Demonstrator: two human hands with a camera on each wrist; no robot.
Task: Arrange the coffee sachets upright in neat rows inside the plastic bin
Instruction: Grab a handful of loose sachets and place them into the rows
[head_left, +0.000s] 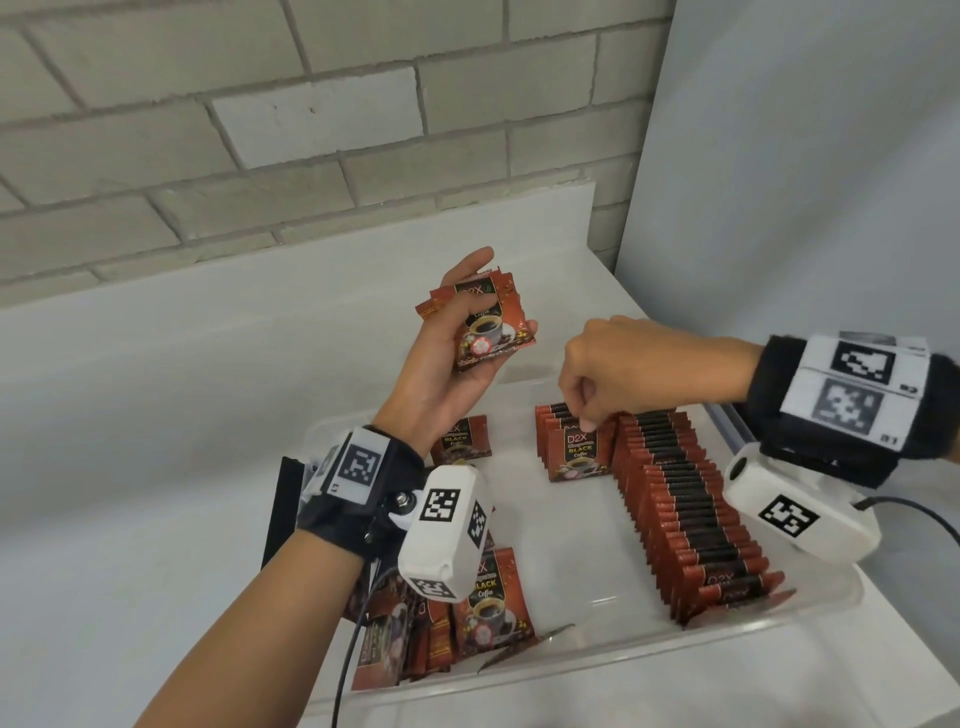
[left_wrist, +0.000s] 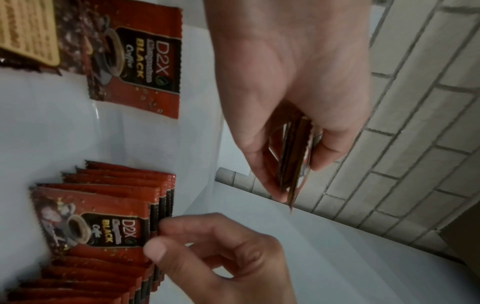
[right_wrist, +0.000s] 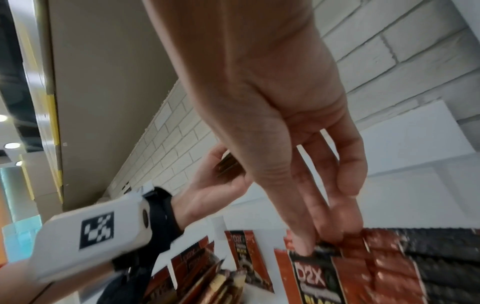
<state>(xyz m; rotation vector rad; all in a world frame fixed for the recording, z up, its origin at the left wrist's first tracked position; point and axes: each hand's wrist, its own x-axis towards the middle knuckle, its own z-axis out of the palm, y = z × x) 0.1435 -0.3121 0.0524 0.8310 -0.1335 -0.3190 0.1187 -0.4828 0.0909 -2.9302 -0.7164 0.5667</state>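
Observation:
My left hand (head_left: 488, 332) is raised above the bin's far left and grips a small stack of red-and-black coffee sachets (head_left: 493, 301), seen edge-on in the left wrist view (left_wrist: 296, 160). My right hand (head_left: 584, 418) reaches down into the clear plastic bin (head_left: 623, 670). Its thumb and fingertips (right_wrist: 306, 246) pinch the top edge of the front sachet (head_left: 576, 454) of a short upright row. The same sachet shows in the wrist views (left_wrist: 103, 232) (right_wrist: 319, 273). Right of it a long upright row (head_left: 685, 509) runs toward me.
A loose heap of sachets (head_left: 452, 623) fills the bin's near left corner, and one sachet (head_left: 462, 439) lies flat by the far left wall. The bin sits on a white counter (head_left: 156, 415) against a brick wall. A black object (head_left: 283, 509) stands left of the bin.

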